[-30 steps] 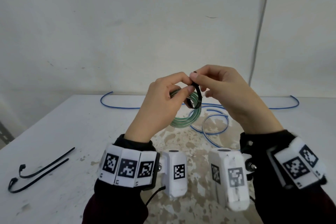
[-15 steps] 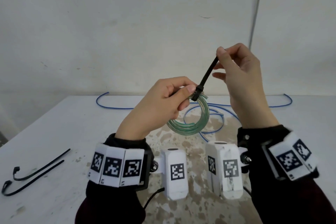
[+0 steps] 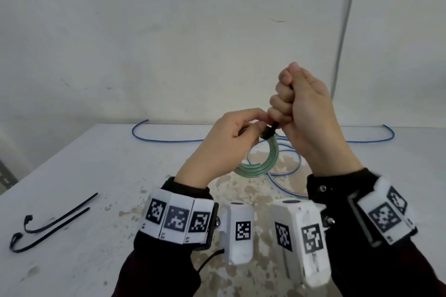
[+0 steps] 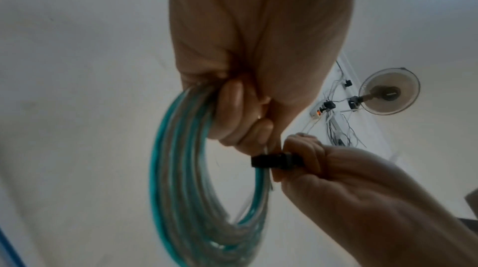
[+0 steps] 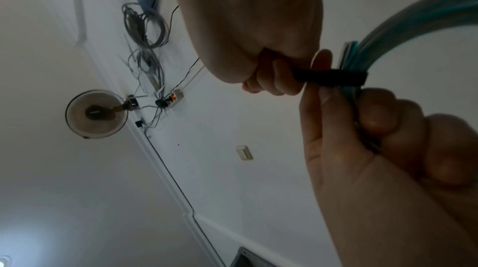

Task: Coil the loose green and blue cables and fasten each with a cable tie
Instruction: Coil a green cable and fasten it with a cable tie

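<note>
Two hands are busy with one green cable (image 3: 264, 164), which is rolled into a ring and held up in the air above the desk (image 3: 101, 171). The left hand (image 3: 224, 144) has its fingers curled tight around the top of the ring, so the loops stay bunched together. A black cable tie (image 4: 274, 160) is already wrapped around the ring, just beside those left fingers. The right hand (image 3: 306, 118) is closed in a fist around the tail of the tie, right next to the ring.

I think the job now is to pull the tie snug. To do it well, the left hand should keep pinching the loops close to the tie, so none slip out. The right hand should pull the tail straight away from the ring, slow and steady. Pulling sideways could twist the ring. Stop when the loops are held firm but not squashed.

Behind the ring, the blue cable (image 3: 169, 139) lies loose on the desk, not rolled up at all. That one comes after. Far to the left of the ring, two spare cable ties (image 3: 55, 223) wait on the desk, so one is ready for the blue cable.
</note>
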A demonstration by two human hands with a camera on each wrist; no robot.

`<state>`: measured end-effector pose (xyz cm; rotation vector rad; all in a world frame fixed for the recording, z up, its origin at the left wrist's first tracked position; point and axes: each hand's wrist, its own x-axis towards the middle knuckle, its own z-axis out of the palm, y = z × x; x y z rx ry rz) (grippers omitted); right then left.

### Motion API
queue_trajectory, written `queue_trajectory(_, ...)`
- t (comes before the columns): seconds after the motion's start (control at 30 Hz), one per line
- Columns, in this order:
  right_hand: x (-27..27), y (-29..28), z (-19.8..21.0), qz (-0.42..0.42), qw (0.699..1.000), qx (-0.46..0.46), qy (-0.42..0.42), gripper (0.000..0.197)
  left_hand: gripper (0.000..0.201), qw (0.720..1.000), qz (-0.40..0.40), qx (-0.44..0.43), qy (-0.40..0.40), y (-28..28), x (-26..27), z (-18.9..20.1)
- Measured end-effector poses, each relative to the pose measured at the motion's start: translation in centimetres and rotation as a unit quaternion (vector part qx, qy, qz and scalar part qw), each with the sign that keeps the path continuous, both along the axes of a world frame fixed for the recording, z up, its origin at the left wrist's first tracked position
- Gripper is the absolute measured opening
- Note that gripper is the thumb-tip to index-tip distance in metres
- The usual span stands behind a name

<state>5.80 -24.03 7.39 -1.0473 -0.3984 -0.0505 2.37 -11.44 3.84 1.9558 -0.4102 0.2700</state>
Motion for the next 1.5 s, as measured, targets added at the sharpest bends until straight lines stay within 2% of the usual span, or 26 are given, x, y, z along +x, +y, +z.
queue_trajectory(0.13,0.6,-1.0,0.0,-0.045,0.999,-0.001,-0.005,0.037,0.012,0.999,-0.017,0.024,-0.027,-1.6,-0.6,0.1)
queue_trajectory(0.23,1.0,-1.5,-0.1,-0.047,0.999,0.004,0.004,0.037,0.011,0.998,-0.007,0.040,-0.042,-2.2,-0.8,0.2)
queue_trajectory(0.43,1.2,-1.5,-0.3,-0.045,0.998,-0.031,-0.028,0.037,0.016,0.998,-0.021,0.049,-0.025,-2.0,-1.6,1.0)
queue_trajectory(0.6,1.3,-1.2,-0.6,-0.057,0.993,-0.084,-0.065,0.037,0.022,0.999,0.014,0.023,0.037,-2.4,-1.2,0.8)
queue_trajectory(0.73,1.5,-1.1,-0.9,-0.073,0.991,-0.095,-0.057,0.037,0.022,0.998,-0.007,0.062,0.014,-2.0,-1.2,0.5)
queue_trajectory(0.8,1.6,-0.7,-1.0,-0.091,0.989,-0.095,-0.067,0.037,0.021,0.998,-0.001,0.056,0.024,-1.5,-1.3,0.6)
queue_trajectory(0.87,1.4,-0.7,-0.6,-0.068,0.994,-0.049,-0.067,0.036,0.019,0.999,0.004,0.027,0.041,-0.9,-1.3,0.8)
queue_trajectory(0.97,1.1,-1.6,0.0,0.022,0.997,-0.019,-0.066,0.029,0.019,0.999,-0.001,-0.027,0.040,0.4,-1.0,1.2)
queue_trajectory(1.07,0.9,-2.6,-0.1,0.078,0.988,-0.103,-0.081,0.024,0.019,0.998,0.005,-0.049,0.044,1.2,-0.8,1.2)
queue_trajectory(1.17,0.9,-2.8,-0.5,0.070,0.976,-0.182,-0.097,0.022,0.020,0.996,0.029,-0.068,0.044,1.2,-0.6,1.0)
queue_trajectory(1.27,0.9,-2.6,-0.7,0.041,0.972,-0.213,-0.093,0.020,0.020,0.995,0.063,-0.071,0.023,0.7,-0.4,0.9)
queue_trajectory(1.37,1.2,-2.8,-0.8,0.013,0.963,-0.249,-0.103,0.018,0.020,0.996,0.060,-0.069,0.004,0.2,-0.2,0.6)
queue_trajectory(1.5,1.6,-3.2,-1.2,0.051,0.952,-0.289,-0.090,0.016,0.020,0.995,0.034,-0.091,-0.017,-0.1,-0.2,0.4)
